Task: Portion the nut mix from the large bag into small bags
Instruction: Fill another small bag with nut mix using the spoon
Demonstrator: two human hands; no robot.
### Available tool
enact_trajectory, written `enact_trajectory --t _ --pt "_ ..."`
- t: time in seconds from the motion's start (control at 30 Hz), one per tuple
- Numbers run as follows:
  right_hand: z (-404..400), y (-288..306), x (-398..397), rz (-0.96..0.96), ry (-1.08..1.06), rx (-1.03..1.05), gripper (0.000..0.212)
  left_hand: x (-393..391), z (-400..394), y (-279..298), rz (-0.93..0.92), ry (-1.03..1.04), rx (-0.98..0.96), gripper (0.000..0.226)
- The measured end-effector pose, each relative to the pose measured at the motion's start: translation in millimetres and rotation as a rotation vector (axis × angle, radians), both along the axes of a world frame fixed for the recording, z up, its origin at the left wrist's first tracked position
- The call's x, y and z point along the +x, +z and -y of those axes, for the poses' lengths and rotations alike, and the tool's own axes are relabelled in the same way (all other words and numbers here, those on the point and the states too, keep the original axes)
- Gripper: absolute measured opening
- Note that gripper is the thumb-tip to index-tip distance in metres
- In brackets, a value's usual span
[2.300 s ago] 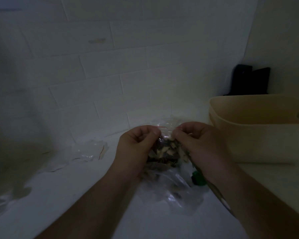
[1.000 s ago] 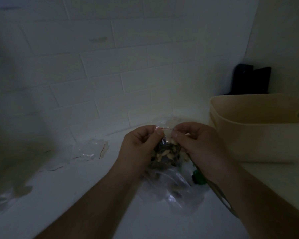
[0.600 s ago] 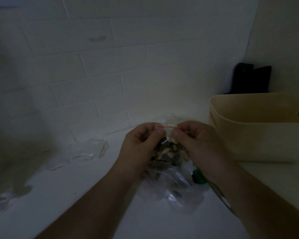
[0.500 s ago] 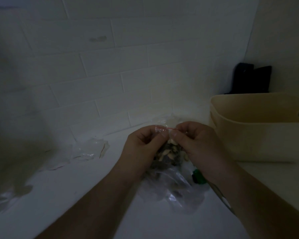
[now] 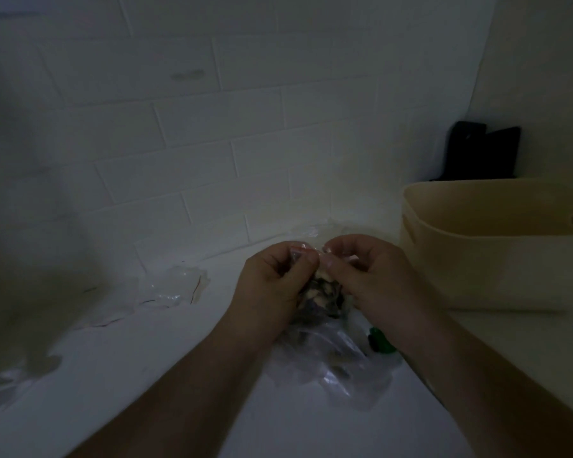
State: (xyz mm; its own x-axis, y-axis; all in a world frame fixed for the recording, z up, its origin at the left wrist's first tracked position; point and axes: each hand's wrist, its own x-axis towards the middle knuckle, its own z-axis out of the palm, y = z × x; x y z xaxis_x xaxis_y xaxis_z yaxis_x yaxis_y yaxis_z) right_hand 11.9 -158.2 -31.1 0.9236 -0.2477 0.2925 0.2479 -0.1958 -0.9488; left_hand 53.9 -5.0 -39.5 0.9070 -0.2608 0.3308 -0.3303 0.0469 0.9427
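Observation:
In dim light a small clear bag (image 5: 323, 292) filled with nut mix hangs between my hands above the white counter. My left hand (image 5: 272, 285) pinches the left part of its top strip between thumb and fingers. My right hand (image 5: 371, 279) pinches the right part, thumb tips almost touching. Under them lies a large crumpled clear bag (image 5: 334, 361) with a few dark pieces inside. A green object (image 5: 379, 340) shows beside it, partly hidden by my right wrist.
A beige plastic tub (image 5: 497, 259) stands at the right on the counter (image 5: 146, 375). A black object (image 5: 480, 153) leans in the corner behind it. Empty small clear bags (image 5: 172, 285) lie at the left near the tiled wall.
My hands have drawn closer together along the small bag's top strip. The bag sits a little lower between them. Nothing else has moved.

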Motion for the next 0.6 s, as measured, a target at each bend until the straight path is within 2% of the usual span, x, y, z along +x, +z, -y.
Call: enact_trajectory --t 0.33,0.6 --pt "-1.2 -1.9 1.3 -0.003 -0.027 -0.070 0.010 1.6 0.6 -1.9 -0.003 0.017 0.029 0.014" --pt "4.0 3.6 0.3 -0.033 -0.138 -0.071 0.007 0.8 -0.5 0.7 -0.083 0.107 -0.050 0.005"
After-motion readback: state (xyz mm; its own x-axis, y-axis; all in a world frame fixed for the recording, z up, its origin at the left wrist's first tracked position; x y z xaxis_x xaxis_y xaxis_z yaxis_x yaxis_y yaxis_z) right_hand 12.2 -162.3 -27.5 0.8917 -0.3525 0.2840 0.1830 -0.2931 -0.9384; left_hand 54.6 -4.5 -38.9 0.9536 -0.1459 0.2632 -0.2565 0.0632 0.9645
